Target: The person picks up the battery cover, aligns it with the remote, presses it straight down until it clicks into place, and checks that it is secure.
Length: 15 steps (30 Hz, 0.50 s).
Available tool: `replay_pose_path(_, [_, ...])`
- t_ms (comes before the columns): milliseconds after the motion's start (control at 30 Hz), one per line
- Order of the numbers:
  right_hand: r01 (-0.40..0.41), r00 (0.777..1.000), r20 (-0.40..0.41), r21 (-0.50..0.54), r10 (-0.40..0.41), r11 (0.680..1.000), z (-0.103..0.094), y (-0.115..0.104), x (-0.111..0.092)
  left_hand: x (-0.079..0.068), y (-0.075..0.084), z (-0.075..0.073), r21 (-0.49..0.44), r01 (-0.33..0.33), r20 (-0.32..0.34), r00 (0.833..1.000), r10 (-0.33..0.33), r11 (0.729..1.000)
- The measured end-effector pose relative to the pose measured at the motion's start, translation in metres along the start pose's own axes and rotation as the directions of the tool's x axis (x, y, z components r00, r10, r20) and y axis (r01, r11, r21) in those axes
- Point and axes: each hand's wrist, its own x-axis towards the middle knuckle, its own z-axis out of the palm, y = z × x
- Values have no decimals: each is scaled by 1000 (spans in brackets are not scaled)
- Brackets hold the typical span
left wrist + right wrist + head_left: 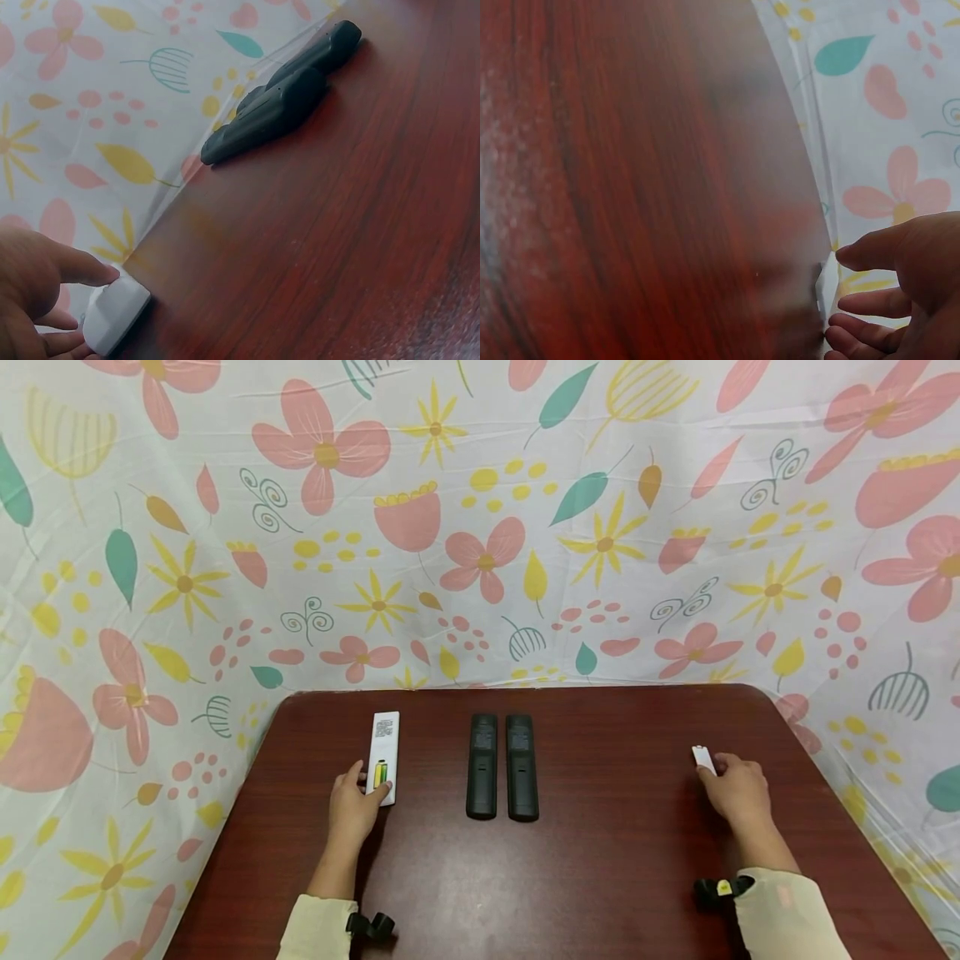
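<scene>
A white remote control lies on its face at the table's left, with a printed label on its upper back. Yellow and green batteries show in the open compartment near its lower end. My left hand grips that lower end, thumb on the right edge and fingers at the left edge; the left wrist view shows the white end between them. Far to the right, my right hand pinches a small white battery cover between thumb and fingers. In the right wrist view the fingers partly hide this cover.
Two black remote controls lie face down, side by side, in the middle of the dark red wooden table. A flower-patterned cloth hangs behind and along both sides of the table.
</scene>
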Motion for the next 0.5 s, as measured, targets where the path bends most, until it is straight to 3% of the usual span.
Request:
replay_pose_path(233, [-26,999,41,-19,26,999,0,2,3,0,-1,-1,10,9,21,1000,-10,1000])
replay_pose_path(500, [-52,999,13,-21,53,998,4,5,6,3,-3,-2,10,20,29,999,-20,1000])
